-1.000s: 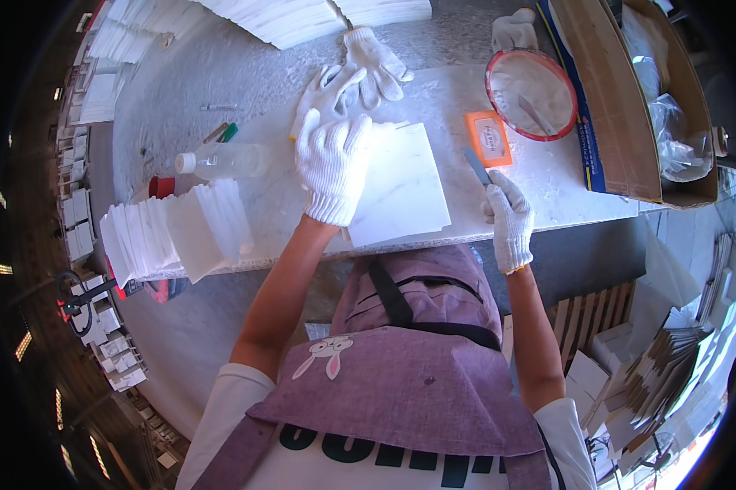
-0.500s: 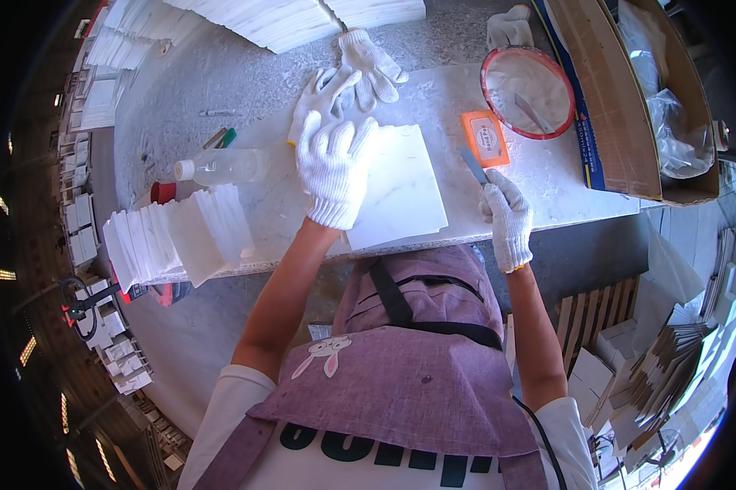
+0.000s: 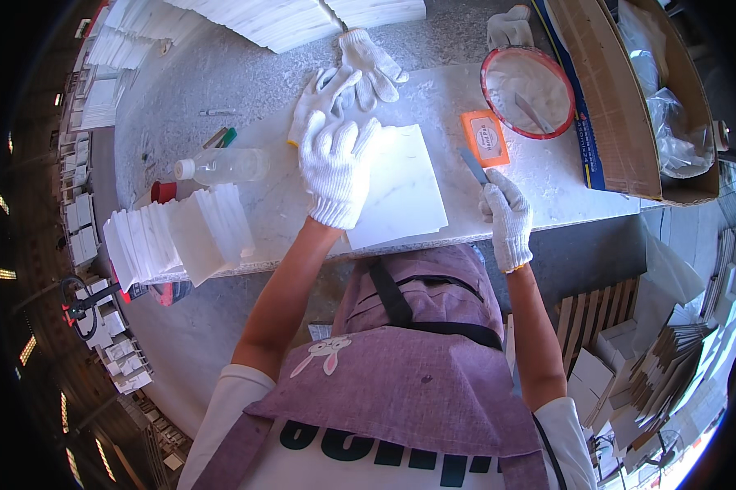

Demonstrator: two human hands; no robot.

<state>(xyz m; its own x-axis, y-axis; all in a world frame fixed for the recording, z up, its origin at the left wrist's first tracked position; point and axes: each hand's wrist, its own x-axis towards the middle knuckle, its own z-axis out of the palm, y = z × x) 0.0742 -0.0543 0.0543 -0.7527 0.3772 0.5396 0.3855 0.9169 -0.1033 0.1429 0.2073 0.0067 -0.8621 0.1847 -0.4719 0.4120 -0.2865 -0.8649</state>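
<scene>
Would call it somewhere mid-piece, judging only from the layout, with no way to pin down an exact stage. Got a white tile [image 3: 405,184] lying flat on the counter [image 3: 560,192], right by the front edge, apparently on top of another one set slightly askew. Also got the left hand [image 3: 335,175] laid over the left part of the tile, with a relaxed grip and loosely spread fingers, nothing like a clench. Can't see under the palm, so can't tell about any pressure there. Over on the other side, got the right hand [image 3: 509,216] clear of the tile, with the grip closed around the handle of a small knife [image 3: 472,166], blade just beside an orange pack [image 3: 484,137]. So, as for done stuff: tile down flat, hand on it, tool held. As for left-to-do stuff, would guess at some blade work, given the gap between knife and tile, but can't swear to it. Can't make out any paste on the visible face either. Plenty of white paste [image 3: 515,77] in the red-rimmed bowl [image 3: 484,88], plus a spatula [image 3: 533,113] parked in it. Also worth noting: upright white slabs [image 3: 209,237] at the left and bigger stacks [image 3: 303,20] at the back, impossible to sort into finished and unfinished from here.
</scene>
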